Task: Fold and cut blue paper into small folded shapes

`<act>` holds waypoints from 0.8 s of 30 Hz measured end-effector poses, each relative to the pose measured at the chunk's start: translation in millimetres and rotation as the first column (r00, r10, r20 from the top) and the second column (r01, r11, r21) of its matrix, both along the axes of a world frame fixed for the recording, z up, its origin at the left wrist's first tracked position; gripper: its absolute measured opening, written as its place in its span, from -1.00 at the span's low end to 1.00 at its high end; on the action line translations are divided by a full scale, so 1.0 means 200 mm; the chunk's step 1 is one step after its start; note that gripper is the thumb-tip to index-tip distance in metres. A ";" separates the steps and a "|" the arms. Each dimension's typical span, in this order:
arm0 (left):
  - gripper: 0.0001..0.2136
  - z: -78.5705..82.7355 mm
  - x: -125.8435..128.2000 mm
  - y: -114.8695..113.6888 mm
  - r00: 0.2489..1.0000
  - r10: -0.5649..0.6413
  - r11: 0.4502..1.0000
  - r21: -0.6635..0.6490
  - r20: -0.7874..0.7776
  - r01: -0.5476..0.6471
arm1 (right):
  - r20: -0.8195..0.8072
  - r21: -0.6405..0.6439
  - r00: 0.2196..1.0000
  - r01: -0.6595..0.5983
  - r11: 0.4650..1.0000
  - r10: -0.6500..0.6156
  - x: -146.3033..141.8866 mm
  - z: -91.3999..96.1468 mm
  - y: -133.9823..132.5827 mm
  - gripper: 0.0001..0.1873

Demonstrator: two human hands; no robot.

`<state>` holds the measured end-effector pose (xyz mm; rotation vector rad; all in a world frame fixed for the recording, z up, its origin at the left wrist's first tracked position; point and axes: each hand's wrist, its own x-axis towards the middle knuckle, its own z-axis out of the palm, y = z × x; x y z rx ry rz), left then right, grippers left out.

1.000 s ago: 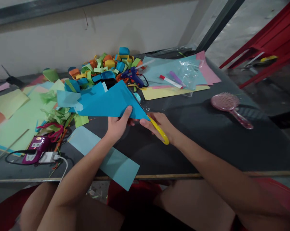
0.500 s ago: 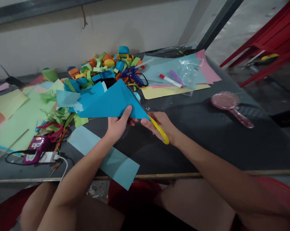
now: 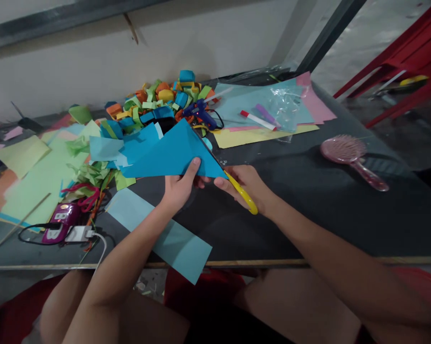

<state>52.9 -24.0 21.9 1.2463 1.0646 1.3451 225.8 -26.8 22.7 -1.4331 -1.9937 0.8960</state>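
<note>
A folded sheet of bright blue paper (image 3: pixel 165 152) is pinched in my left hand (image 3: pixel 182 185), thumb on top and fingers beneath. My right hand (image 3: pixel 246 186) is closed around yellow-handled scissors (image 3: pixel 241 190). Their dark blade lies along the paper's right slanting edge, and the lower blade is hidden. The paper's right tip meets the scissors near my right thumb. Below my left forearm a pale blue paper strip (image 3: pixel 181 246) lies on the table, one end jutting past the front edge.
Behind the blue paper are a heap of coloured paper loops (image 3: pixel 151 100) and a blue glue gun (image 3: pixel 203 114). A marker (image 3: pixel 258 120) lies on paper sheets. A pink hairbrush (image 3: pixel 344 150) is at right, a purple power strip (image 3: pixel 62 222) at left.
The whole view has shifted slightly, so everything sits a little farther right. More of the dark scissor blade shows along the paper's edge. Both hands keep their holds.
</note>
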 end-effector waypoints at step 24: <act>-0.60 -0.04 -0.01 0.02 1.000 0.014 1.000 -0.004 0.022 -0.014 | -0.058 0.006 0.998 0.022 1.000 -0.022 -0.01 0.05 0.00 -0.14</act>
